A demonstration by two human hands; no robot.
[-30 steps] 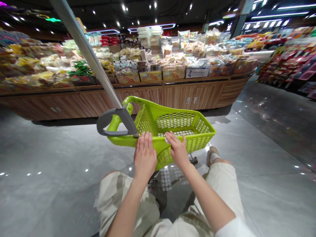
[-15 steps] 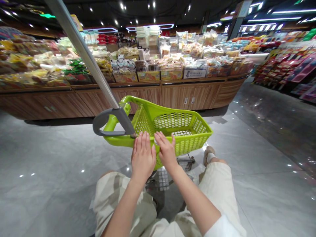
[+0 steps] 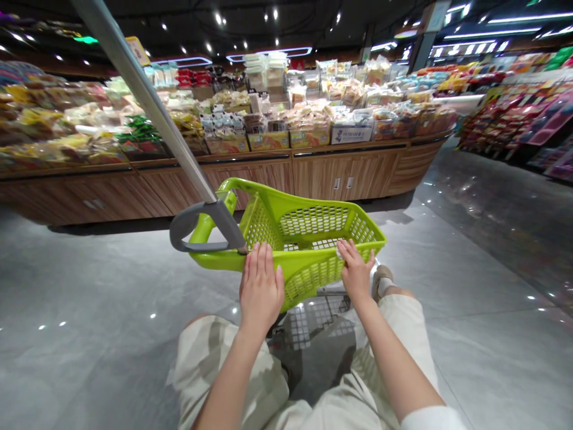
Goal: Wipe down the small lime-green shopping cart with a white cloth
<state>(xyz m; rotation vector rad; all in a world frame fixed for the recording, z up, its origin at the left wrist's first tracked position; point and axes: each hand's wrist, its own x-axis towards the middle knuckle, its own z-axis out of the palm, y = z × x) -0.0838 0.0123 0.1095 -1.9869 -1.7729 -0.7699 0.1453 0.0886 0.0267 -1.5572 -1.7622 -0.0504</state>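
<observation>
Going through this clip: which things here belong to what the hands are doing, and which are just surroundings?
In use: left hand, right hand, lime-green shopping basket, its grey pull handle.
Surroundings: packaged foods, wooden display counter, tiled floor.

Floor: polished grey stone tiles (image 3: 89,286), glossy, with ceiling lights reflected as small bright spots; the aisle on the right looks darker.

Counter: a long, curving island of wood-veneer cabinets (image 3: 250,179) across the far side of the floor, its right end rounding away, with small metal door handles (image 3: 342,183).

Countertop: packaged baked goods (image 3: 308,116) in cardboard trays, stacked highest near the middle.

Right side: a rack of red and pink packaged goods (image 3: 505,119) beyond the aisle.

Ceiling: dark, with small round spotlights (image 3: 219,18), long white light strips (image 3: 505,27) and a dark pillar (image 3: 423,51).
</observation>
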